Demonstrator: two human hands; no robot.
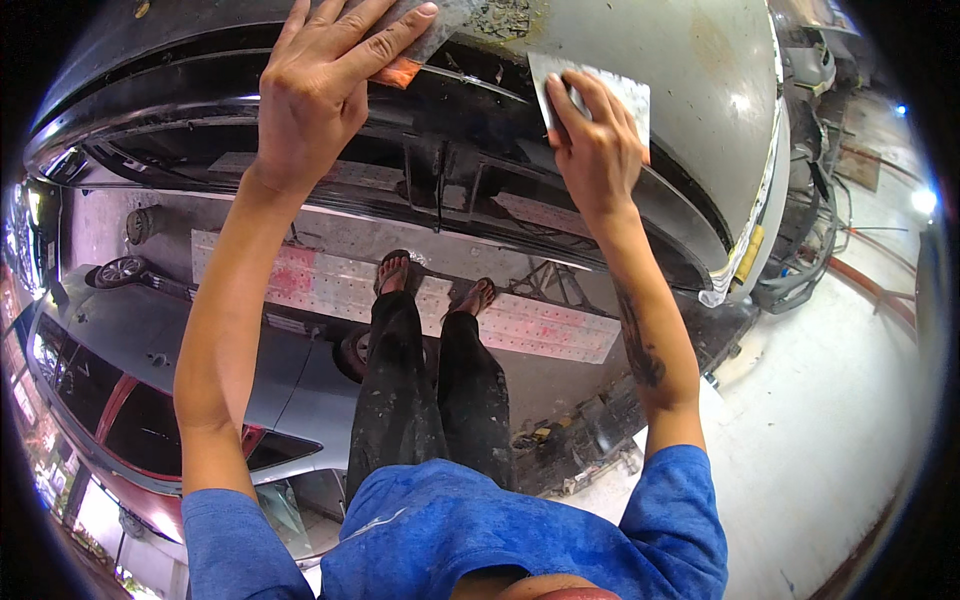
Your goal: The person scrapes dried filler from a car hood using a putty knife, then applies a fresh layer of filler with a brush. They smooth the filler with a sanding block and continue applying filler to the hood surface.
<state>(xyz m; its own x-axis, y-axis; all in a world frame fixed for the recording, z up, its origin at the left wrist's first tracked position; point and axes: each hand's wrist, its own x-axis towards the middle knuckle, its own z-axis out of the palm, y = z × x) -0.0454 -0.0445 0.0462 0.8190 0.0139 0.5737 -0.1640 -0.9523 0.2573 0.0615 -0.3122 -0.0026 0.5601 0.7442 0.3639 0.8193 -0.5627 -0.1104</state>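
Along the roof edge of a dark vehicle, my left hand (318,85) has its fingers stretched forward and its thumb out to the right. Pressed under that hand is a flat piece with an orange edge (398,74); most of it is hidden. My right hand (600,140) grips a square, whitish-grey spreader (632,97), fingers bent over its face, with orange at its lower corners. Between and beyond the hands, the grey roof panel (690,45) carries a rough, flaked, yellowish patch (500,20). Black trim runs below the roof edge.
My sandalled feet stand on a perforated plank (345,283) with pinkish stains, above the floor. Behind me is a grey car (270,370) with red window frames. Loose bumpers (800,240) and metal parts lie to the right. A wheel (120,270) is at left.
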